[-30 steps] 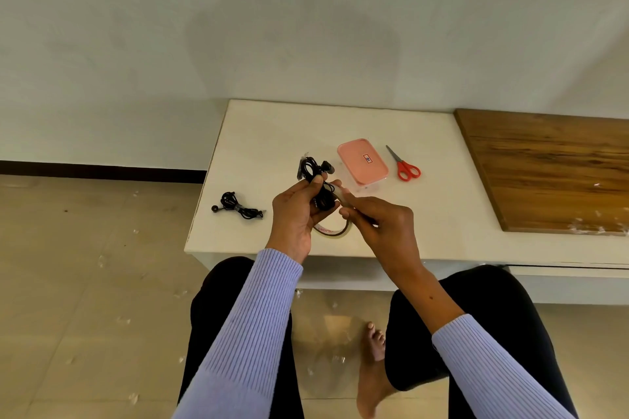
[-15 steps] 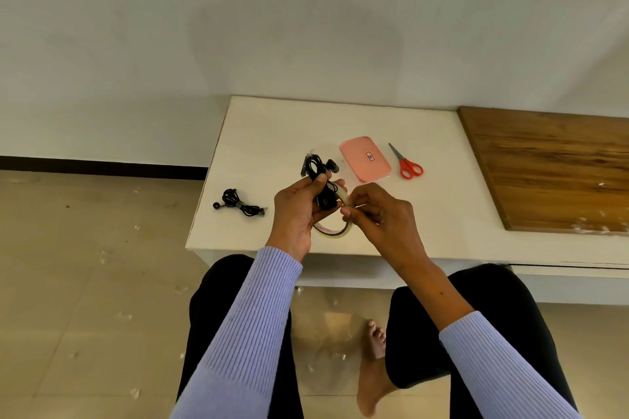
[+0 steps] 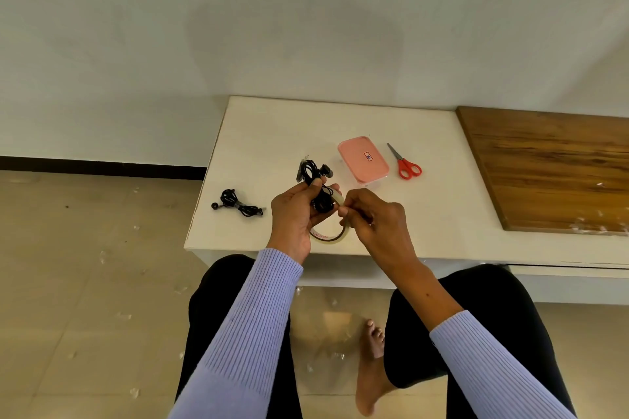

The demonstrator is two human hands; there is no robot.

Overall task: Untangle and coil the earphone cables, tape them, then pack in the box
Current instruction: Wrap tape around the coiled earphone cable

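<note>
- Left hand (image 3: 295,214), fingers curled round a coiled black earphone bundle (image 3: 315,182), held above the table (image 3: 272,133) near its front edge.
- Right hand (image 3: 376,221), pinching a strip of clear tape (image 3: 338,198) at the bundle's 3 o'clock side.
- Clear tape roll (image 3: 330,237), hanging below and between both hands.
- Pink box (image 3: 363,158), lid closed, at 1 o'clock from the hands, lying flat on the table.
- Red-handled scissors (image 3: 405,163), just beside the box at its 3 o'clock.
- Second earphone coil (image 3: 236,203), at 9 o'clock from the left hand, close to the table's left edge.
- Wooden board (image 3: 551,170), far out at 3 o'clock.
</note>
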